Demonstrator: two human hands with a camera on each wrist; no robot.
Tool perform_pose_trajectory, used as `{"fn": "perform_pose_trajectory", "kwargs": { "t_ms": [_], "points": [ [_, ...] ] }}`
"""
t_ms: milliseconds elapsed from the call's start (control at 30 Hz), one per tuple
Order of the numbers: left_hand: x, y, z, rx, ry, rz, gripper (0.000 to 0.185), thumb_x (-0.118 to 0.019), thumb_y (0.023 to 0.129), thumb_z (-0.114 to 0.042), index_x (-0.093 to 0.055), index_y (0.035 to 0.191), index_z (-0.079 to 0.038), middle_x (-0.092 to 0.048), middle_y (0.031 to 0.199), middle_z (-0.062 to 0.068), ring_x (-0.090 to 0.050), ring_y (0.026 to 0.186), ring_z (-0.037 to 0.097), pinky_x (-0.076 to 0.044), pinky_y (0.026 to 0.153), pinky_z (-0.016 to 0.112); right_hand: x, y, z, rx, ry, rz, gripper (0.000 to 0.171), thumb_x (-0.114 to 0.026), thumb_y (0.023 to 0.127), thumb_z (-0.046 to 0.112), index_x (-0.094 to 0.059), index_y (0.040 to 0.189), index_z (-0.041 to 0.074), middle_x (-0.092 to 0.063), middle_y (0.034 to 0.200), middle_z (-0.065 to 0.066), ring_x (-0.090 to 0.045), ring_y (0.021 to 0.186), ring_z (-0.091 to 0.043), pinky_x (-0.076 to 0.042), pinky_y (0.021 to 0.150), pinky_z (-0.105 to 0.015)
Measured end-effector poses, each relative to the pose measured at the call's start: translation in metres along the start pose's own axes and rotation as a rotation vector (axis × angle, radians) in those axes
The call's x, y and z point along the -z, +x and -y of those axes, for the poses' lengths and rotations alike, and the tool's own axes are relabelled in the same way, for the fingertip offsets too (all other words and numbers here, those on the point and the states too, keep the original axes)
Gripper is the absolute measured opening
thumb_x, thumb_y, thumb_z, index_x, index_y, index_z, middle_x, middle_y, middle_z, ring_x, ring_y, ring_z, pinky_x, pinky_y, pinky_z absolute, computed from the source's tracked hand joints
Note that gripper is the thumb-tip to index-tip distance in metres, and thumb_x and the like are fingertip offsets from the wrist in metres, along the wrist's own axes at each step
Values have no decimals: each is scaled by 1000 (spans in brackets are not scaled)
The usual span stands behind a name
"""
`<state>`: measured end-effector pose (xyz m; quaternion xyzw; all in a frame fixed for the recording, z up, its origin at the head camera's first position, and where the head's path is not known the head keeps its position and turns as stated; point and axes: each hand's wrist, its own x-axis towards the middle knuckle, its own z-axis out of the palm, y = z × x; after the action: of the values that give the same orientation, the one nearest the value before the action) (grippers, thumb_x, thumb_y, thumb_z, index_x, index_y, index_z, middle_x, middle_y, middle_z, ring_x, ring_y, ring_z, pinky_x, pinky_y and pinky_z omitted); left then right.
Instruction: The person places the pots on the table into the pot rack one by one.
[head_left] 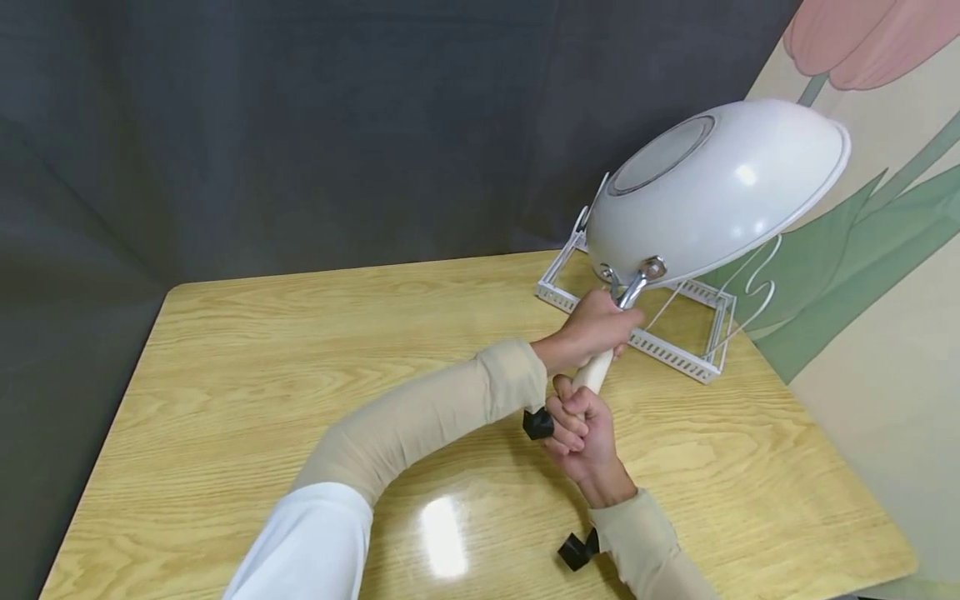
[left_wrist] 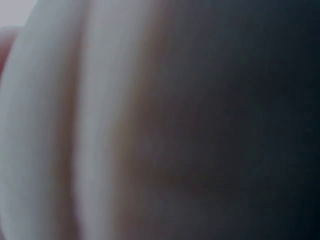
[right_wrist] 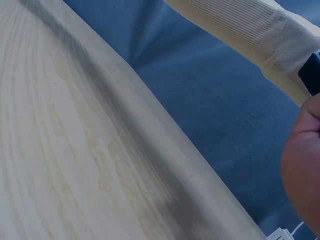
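A white wok (head_left: 720,183) is held tilted at the right of the head view, its rounded outside and flat base facing me. Two metal brackets join it to a pale handle (head_left: 596,371). My left hand (head_left: 596,329) grips the handle close to the wok, the arm reaching across from the left. Lower down, the right hand (head_left: 585,429) holds the handle's end with its fingers curled round it. Only blurred pale and dark bands fill the left wrist view. Part of the right hand (right_wrist: 302,165) shows at the edge of the right wrist view.
Beneath and behind the wok a white wire rack (head_left: 671,354) stands on the wood-grain table (head_left: 300,358). A dark curtain (head_left: 337,133) hangs along the table's back. The wall (head_left: 885,350) at the right has a painted tulip. Black camera mounts (head_left: 576,550) stick out at the wrists.
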<state>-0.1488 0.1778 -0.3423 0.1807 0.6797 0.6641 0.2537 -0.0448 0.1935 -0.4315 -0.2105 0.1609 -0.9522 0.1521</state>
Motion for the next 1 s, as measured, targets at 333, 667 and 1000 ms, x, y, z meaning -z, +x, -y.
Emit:
{"fn": "perform_pose_trajectory", "kwargs": {
  "t_ms": [333,667,1000],
  "points": [
    [0,1,6,-6,7,8,35,-62,93,-4,-47,62,-13,-45,48,1,-44,40,13,-38,40,23,2,-3,0,-5,-35,-11,25,-43,90,1,-25,79,13,-22,54,7,-22,39,-5,-18,40,-17],
    [-3,3,11,16,-25,23,35,-63,94,-5,-48,63,-12,-44,49,0,-43,41,12,-39,40,23,1,-7,0,1,-82,-74,21,-42,90,1,-30,78,13,-21,55,6,-23,40,-5,-22,41,-17],
    [0,2,15,62,-31,80,32,-59,94,-3,-47,65,-12,-45,52,1,-44,42,13,-42,41,23,0,-7,-4,16,-124,-63,25,-35,89,-2,-25,73,13,-22,52,6,-22,39,-4,-19,39,-17]
  ]
}}
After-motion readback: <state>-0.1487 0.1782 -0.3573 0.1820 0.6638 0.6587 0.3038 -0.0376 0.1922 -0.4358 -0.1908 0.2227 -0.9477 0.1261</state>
